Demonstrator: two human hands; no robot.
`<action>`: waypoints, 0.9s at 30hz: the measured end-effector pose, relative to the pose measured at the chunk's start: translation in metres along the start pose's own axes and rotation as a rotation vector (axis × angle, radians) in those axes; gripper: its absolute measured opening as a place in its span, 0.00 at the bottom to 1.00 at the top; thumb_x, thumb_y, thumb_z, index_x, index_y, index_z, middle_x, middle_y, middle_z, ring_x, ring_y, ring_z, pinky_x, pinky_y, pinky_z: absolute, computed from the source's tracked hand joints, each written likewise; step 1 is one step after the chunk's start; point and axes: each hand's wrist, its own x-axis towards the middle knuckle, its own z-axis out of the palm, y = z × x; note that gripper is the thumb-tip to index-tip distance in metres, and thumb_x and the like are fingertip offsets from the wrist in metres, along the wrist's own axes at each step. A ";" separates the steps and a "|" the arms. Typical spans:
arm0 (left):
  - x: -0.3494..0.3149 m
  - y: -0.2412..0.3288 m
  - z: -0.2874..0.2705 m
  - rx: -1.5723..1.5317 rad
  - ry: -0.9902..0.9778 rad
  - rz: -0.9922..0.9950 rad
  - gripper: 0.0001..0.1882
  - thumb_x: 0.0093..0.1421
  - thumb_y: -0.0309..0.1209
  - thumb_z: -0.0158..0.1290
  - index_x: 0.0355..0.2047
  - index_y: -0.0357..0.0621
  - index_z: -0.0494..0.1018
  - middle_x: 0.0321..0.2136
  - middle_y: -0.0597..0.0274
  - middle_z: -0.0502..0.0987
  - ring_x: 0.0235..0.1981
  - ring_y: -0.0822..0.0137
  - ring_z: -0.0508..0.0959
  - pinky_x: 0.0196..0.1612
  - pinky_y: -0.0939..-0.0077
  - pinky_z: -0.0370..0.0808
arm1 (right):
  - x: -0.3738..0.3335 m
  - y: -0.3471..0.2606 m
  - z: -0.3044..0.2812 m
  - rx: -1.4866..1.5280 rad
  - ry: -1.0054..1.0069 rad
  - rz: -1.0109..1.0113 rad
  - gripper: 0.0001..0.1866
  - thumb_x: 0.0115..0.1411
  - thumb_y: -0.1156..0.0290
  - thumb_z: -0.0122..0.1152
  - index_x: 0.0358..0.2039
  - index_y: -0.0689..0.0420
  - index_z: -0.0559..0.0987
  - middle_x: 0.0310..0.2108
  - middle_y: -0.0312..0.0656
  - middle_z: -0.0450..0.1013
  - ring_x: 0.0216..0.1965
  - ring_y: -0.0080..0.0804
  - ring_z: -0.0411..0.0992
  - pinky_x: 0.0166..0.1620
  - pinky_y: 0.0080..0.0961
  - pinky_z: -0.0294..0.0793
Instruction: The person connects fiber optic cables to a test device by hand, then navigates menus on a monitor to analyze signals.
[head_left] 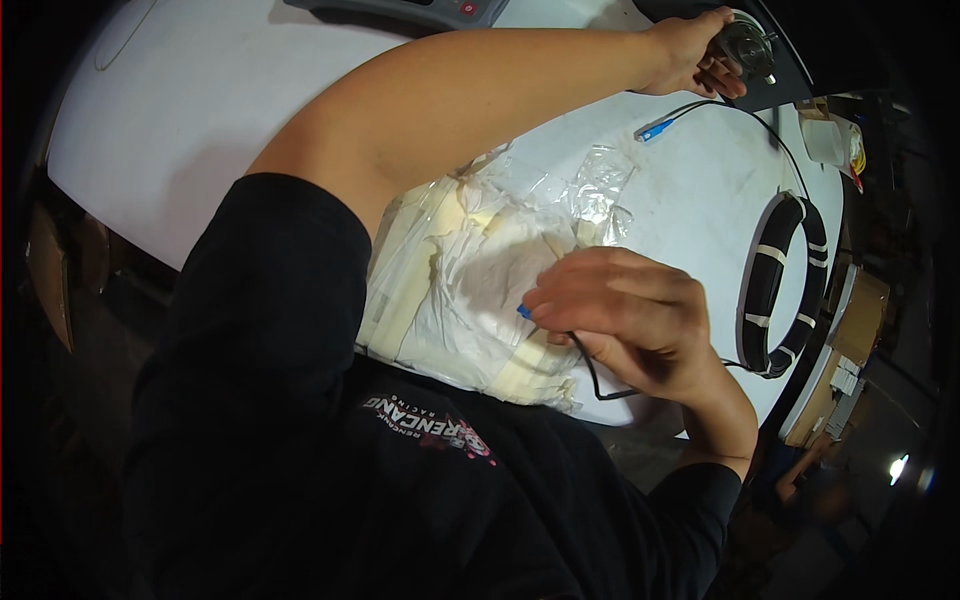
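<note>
My right hand [630,310] is closed in a pinch on a blue fiber-optic connector [524,311] at the end of a black cable [588,370], above a plastic-covered pad at the table's near edge. My left arm stretches across to the far right. There my left hand [700,60] curls its fingers around the near side of a round, shiny metal-and-glass object [748,48]; its far side is in shadow. A second blue connector [655,131] lies on the white table just below that hand. Its black lead runs to a taped cable coil [760,280] on the right.
The pad [430,290] is cream-coloured, wrapped in crinkled clear plastic and tape. A grey device [410,12] with a red button sits at the far edge. A white roll [822,140] and cardboard boxes [860,320] are beyond the white table [200,120] on the right, near another person's arm [805,468].
</note>
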 end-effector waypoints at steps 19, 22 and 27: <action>0.003 0.007 0.012 0.154 0.002 0.078 0.39 0.76 0.58 0.29 0.37 0.34 0.76 0.39 0.37 0.84 0.48 0.50 0.84 0.64 0.55 0.69 | 0.012 0.009 0.026 -0.182 0.100 -0.144 0.14 0.46 0.80 0.71 0.36 0.57 0.87 0.36 0.41 0.84 0.41 0.46 0.80 0.42 0.33 0.83; 0.003 0.005 0.014 0.163 -0.014 0.085 0.39 0.76 0.58 0.29 0.37 0.34 0.76 0.39 0.38 0.84 0.49 0.50 0.84 0.64 0.55 0.69 | 0.012 0.011 0.030 -0.226 0.107 -0.168 0.15 0.44 0.77 0.73 0.36 0.56 0.89 0.36 0.40 0.83 0.42 0.43 0.79 0.42 0.32 0.81; 0.007 0.004 0.006 0.171 -0.002 0.104 0.39 0.75 0.59 0.29 0.36 0.35 0.76 0.40 0.38 0.85 0.49 0.50 0.84 0.64 0.54 0.68 | 0.014 0.012 0.033 -0.204 0.104 -0.175 0.16 0.42 0.75 0.75 0.36 0.56 0.90 0.34 0.37 0.82 0.44 0.40 0.79 0.41 0.32 0.81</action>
